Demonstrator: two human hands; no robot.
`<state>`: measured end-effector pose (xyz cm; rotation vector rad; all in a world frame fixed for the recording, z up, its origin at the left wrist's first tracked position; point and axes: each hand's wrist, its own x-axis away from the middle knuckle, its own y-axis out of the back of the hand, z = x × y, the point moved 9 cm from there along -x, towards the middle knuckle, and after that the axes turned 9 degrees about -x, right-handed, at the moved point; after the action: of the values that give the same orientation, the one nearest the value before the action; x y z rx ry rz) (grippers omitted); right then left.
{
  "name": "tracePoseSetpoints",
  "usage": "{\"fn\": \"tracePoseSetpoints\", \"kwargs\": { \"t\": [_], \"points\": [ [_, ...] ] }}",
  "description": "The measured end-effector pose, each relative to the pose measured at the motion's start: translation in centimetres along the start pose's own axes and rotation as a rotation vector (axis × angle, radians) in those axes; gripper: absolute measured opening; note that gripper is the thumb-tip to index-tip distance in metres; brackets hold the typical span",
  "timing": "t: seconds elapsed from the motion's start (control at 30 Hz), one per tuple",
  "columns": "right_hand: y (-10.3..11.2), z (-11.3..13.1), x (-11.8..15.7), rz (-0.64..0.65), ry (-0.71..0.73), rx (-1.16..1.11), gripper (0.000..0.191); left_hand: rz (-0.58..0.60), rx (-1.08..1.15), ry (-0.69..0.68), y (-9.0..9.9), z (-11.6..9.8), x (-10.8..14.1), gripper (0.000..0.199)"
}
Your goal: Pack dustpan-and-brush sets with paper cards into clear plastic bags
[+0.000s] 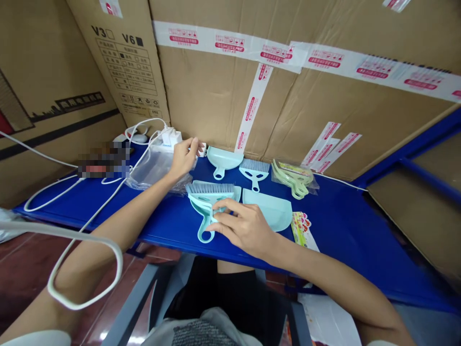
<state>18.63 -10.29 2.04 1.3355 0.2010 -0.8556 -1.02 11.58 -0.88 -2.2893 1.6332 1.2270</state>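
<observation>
My right hand (pixel 248 226) is closed, thumb and fingers pinching a pale blue hand brush (pixel 211 196) by its handle. The brush has grey-blue bristles facing away from me. Under it lies a matching dustpan (pixel 205 234), mostly covered. My left hand (pixel 185 156) is raised over a stack of clear plastic bags (pixel 153 170), with its fingers curled in; whatever they may hold is hidden. Just right of that hand is another pale blue dustpan (pixel 225 161). A second brush (pixel 255 174) lies beside it. One more dustpan (pixel 272 210) sits partly behind my right hand.
A bagged green brush-and-dustpan set (pixel 293 178) and printed cards (pixel 304 230) lie to the right on the blue table (pixel 345 230). Taped cardboard (pixel 216 91) walls the back. White cables (pixel 86 226) cross the left side, near a white plug (pixel 171 137).
</observation>
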Motion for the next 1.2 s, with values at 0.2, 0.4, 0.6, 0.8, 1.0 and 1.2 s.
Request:
{"fn": "tracePoseSetpoints", "kwargs": {
  "t": [0.2, 0.4, 0.6, 0.8, 1.0, 1.2],
  "points": [
    [4.0, -0.9, -0.9, -0.16, -0.098, -0.104, 0.017, 0.018, -0.204, 0.027, 0.4, 0.3, -0.2, 0.041],
    [10.6, 1.6, 3.5, -0.289, -0.167, 0.192, 0.006, 0.064, -0.362, 0.004, -0.2, -0.5, 0.2, 0.041],
    [9.8, 2.0, 11.7, -0.28, -0.239, 0.375, 0.016, 0.105, -0.465, -0.034, -1.2, -1.1, 0.8, 0.04],
    [5.7, 1.3, 13.2, -0.052, -0.247, 0.351, 0.01, 0.112, -0.525, -0.069, -1.3, -1.8, 1.0, 0.04],
    [2.9, -0.4, 13.6, 0.085, -0.312, 0.413, 0.019, 0.12, -0.53, -0.111, -1.3, -2.4, 1.4, 0.04],
    [1.6, -1.4, 14.2, 0.12, -0.325, 0.561, 0.032, 0.137, -0.555, -0.132, -1.8, -2.2, 1.5, 0.04]
  ]
}}
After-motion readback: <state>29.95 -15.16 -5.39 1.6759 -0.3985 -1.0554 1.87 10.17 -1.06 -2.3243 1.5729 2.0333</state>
